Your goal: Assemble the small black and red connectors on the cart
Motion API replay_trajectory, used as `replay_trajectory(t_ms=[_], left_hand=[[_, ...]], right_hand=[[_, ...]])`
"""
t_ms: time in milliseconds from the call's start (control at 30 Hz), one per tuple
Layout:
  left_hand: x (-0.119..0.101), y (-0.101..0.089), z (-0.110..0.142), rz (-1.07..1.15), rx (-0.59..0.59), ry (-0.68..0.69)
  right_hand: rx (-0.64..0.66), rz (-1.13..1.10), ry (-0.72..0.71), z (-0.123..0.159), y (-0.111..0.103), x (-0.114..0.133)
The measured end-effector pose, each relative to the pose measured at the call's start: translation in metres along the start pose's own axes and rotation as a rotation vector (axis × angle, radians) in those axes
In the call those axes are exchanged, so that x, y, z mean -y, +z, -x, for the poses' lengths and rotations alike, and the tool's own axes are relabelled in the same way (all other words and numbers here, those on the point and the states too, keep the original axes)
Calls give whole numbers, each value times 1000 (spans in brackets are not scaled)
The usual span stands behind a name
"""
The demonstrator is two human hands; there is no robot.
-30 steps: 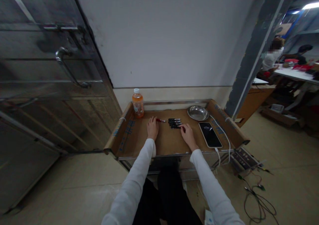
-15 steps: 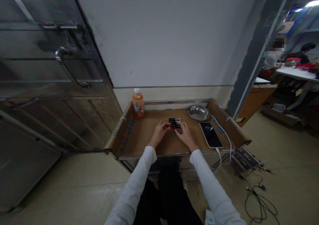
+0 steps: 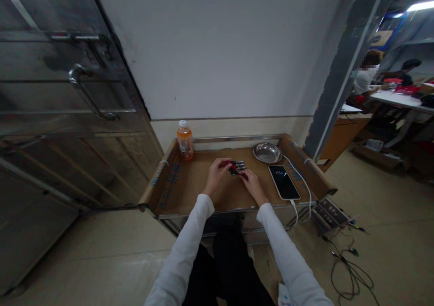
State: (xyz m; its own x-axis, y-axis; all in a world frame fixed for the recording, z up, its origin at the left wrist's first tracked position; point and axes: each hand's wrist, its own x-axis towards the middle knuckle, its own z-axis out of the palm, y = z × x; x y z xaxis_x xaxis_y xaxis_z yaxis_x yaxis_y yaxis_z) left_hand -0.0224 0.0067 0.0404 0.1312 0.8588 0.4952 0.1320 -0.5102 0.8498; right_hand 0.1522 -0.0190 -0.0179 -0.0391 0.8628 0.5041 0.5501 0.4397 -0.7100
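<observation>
Several short black sticks with silvery ends [image 3: 240, 162] lie side by side on the cardboard-lined cart top [image 3: 190, 190]; they are too small to tell their kind. Just in front of them, a slim red and black stick [image 3: 233, 166] spans the gap between my hands. My left hand [image 3: 217, 174] pinches its left end, palm turned inward. My right hand [image 3: 251, 182] has its fingertips closed at the other end, beside the black sticks. Both hands partly cover the sticks.
An orange drink bottle [image 3: 185, 142] stands at the back left corner. A shallow metal dish [image 3: 267, 153] is at the back right, with a phone [image 3: 284, 182] and white cable [image 3: 303, 178] nearby. Raised cardboard sides [image 3: 310, 166] edge the cart. People work at the far right.
My left hand has lifted slightly away from the cart top, tilting the red and black stick. My right fingers have drawn in toward its end. The view has shifted slightly.
</observation>
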Motion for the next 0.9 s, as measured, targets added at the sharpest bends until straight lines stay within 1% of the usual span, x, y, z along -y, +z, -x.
replay_trajectory(t_ms=[100, 133, 167, 233, 300, 367, 433, 533, 600, 667, 733, 833, 900], left_hand=[[13, -12, 9, -15, -84, -69], [18, -15, 13, -23, -81, -95], [22, -18, 17, -29, -56, -120], [29, -19, 25, -66, 40, -143], [32, -16, 31, -138, 133, -145], [33, -10, 33, -235, 200, -133], [31, -1, 33, -352, 239, -92], [26, 11, 31, -501, 266, -3], [24, 16, 30, -562, 261, 19], [24, 17, 31, -591, 259, 34], [25, 16, 33, -604, 256, 58], [26, 14, 37, -624, 215, 83], [24, 13, 39, -632, 214, 88]], right_hand=[[-15, 3, -8, 1, -1, 0], [-28, 11, -3, 1, -1, 0], [-41, 19, 5, 2, -1, 0], [-63, 35, 21, 2, -2, -1], [-80, 52, 32, 3, -3, 0], [-87, 82, 35, 3, -4, 2], [-57, 124, 17, 4, -4, 6], [57, 189, -56, 4, -3, 13], [120, 222, -91, 4, -2, 15], [137, 228, -97, 4, -1, 14], [122, 211, -80, 5, -1, 9], [119, 197, -50, 5, -1, 2], [122, 187, -44, 5, -1, 0]])
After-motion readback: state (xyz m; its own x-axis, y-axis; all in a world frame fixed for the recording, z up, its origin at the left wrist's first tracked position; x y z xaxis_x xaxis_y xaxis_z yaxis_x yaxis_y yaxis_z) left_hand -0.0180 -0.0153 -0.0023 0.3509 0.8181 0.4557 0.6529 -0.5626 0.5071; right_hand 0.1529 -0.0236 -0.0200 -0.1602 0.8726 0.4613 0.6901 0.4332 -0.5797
